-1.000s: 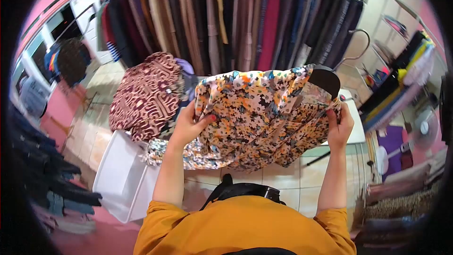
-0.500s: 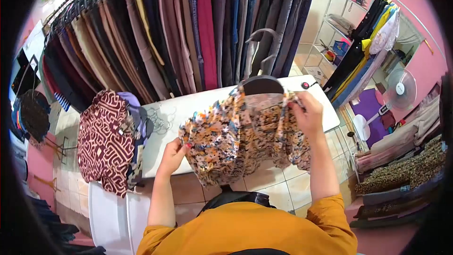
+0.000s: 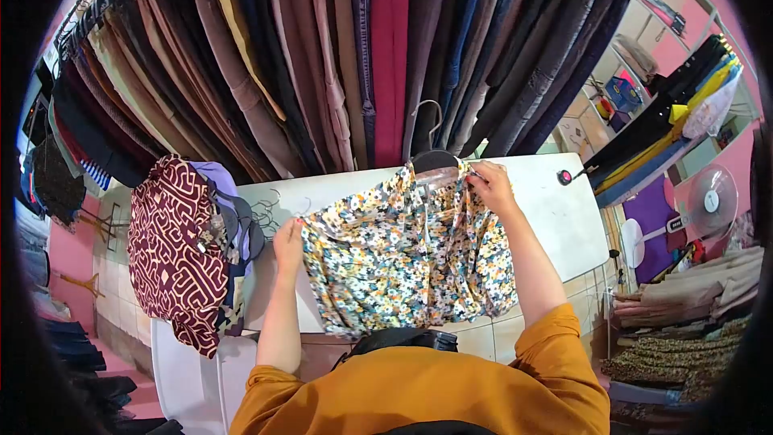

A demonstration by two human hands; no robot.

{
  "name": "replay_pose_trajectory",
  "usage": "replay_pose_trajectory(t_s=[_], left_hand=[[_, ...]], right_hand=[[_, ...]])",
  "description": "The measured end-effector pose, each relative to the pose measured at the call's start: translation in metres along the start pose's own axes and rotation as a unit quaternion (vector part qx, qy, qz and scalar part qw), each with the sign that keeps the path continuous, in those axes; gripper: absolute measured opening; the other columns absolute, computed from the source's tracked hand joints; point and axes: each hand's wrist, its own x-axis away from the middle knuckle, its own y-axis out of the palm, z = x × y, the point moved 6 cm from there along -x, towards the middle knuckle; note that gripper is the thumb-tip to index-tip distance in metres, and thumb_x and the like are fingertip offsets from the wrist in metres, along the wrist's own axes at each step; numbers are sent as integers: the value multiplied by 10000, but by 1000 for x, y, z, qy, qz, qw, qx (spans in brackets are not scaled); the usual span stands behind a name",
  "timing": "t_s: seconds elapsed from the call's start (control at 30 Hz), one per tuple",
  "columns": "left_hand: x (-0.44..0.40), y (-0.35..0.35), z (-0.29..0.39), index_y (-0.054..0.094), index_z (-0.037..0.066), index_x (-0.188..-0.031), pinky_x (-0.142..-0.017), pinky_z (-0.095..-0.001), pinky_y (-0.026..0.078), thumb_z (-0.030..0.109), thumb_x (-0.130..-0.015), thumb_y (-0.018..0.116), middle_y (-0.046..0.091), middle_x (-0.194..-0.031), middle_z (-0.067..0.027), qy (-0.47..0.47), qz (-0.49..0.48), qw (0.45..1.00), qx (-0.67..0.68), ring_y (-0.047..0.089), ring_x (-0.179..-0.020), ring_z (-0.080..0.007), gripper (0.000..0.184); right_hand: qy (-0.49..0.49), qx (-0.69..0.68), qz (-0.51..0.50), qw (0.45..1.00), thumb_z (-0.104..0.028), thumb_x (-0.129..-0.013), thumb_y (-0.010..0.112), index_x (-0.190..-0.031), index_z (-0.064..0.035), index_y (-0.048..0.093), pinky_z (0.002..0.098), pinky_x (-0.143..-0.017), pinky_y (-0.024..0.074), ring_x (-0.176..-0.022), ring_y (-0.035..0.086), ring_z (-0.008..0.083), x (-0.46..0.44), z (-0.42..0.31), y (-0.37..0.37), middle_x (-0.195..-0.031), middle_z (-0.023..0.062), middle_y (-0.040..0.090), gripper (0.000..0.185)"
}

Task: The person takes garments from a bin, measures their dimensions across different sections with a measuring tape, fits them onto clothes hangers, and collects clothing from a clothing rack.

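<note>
A floral blouse (image 3: 370, 250) in white, orange and teal is spread in front of me, over the edge of the white table. A dark hanger (image 3: 435, 159) with a metal hook sits in its neckline. My left hand (image 3: 288, 246) is closed on the fabric at the blouse's left side. Up by the collar, my right hand (image 3: 493, 187) pinches the cloth next to the hanger. A pile of clothes with a maroon-and-cream patterned garment (image 3: 177, 250) on top lies left of my left hand. Several loose metal hanger hooks show between that pile and the blouse.
Behind the white table (image 3: 555, 225) hangs a long rack of trousers (image 3: 390, 56). A small black-and-red object (image 3: 565, 177) lies at the table's right end. Farther right are a white fan (image 3: 713, 200) and folded garments (image 3: 684, 290). White chairs (image 3: 189, 379) stand at lower left.
The blouse has spread wider and its front now faces up more plainly. My left hand has moved up and slightly left, my right hand slightly left. The view has shifted.
</note>
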Motion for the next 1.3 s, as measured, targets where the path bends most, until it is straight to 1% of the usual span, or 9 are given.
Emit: replay_pose_trajectory(t_s=[0.13, 0.3, 0.43, 0.57, 0.67, 0.93, 1.07, 1.13, 1.3], left_hand=[[-47, 16, -57, 632, 6, -872, -645, -331, 439, 245, -936, 510, 575, -665, -115, -88, -38, 992, 80, 547, -642, -196, 276], [-50, 58, -20, 665, 9, -904, -778, -395, 471, 275, -924, 488, 654, -907, -182, -19, -101, 978, -181, 619, -857, -339, 320], [-8, 62, 46, 638, -13, -934, -807, -329, 453, 252, -932, 508, 639, -870, -169, -11, -19, 992, 123, 612, -896, -235, 295], [34, 71, 81, 620, -23, -910, -718, -287, 437, 220, -931, 523, 585, -750, -113, 88, -39, 995, -21, 555, -768, -139, 262], [20, 60, 71, 597, -17, -875, -649, -275, 395, 174, -927, 506, 539, -676, -44, -10, -58, 998, 14, 457, -697, -89, 218], [2, 97, 89, 611, 21, -996, -796, -453, 420, 203, -840, 622, 590, -974, -167, 76, 126, 944, -296, 535, -913, -371, 240], [76, 169, 74, 523, 77, -1260, -960, -464, 369, 256, -820, 654, 510, -1224, -168, 71, -176, 926, -326, 471, -1124, -331, 493], [96, 176, 51, 496, 96, -1299, -995, -481, 339, 276, -830, 650, 463, -1298, -164, 44, -193, 921, -336, 421, -1197, -328, 526], [99, 179, 42, 440, 106, -1357, -1056, -501, 279, 297, -839, 650, 364, -1423, -150, -33, -226, 914, -335, 322, -1314, -332, 591]], right_hand=[[-1, -53, -30, 998, -86, -778, 657, -958, -40, 649, 362, -714, 369, -784, 576, 271, -12, -5, -17, -787, 86, 605, 185], [33, -137, 38, 989, -6, -781, 638, -981, -20, 649, 359, -637, 436, -700, 587, 311, -14, 2, -14, -764, 140, 601, 201], [120, -152, 31, 981, 7, -784, 636, -1001, -22, 647, 343, -624, 452, -687, 595, 307, 2, 35, -2, -781, 148, 607, 219], [136, -156, 5, 978, -2, -780, 647, -1000, -22, 647, 330, -625, 454, -688, 602, 297, 2, 42, -8, -782, 145, 612, 221], [114, -150, 0, 982, -19, -787, 644, -1031, -31, 649, 326, -644, 465, -713, 617, 298, -7, 54, -11, -805, 144, 625, 245], [101, 35, -114, 988, -212, -834, 649, -1104, -152, 616, 489, -784, 378, -885, 599, 280, 12, 95, 95, -941, 61, 612, 279], [94, 87, -103, 986, -247, -835, 642, -1174, -166, 554, 475, -830, 368, -987, 552, 252, 50, 89, 113, -1026, 63, 574, 360], [89, 99, -28, 991, -276, -811, 670, -1126, -110, 547, 486, -845, 362, -1016, 527, 263, 56, 65, 92, -1025, 85, 563, 377], [176, 76, -258, 947, -399, -801, 648, -990, -82, 534, 534, -783, 390, -849, 585, 297, 139, 22, 103, -936, 91, 591, 386]])
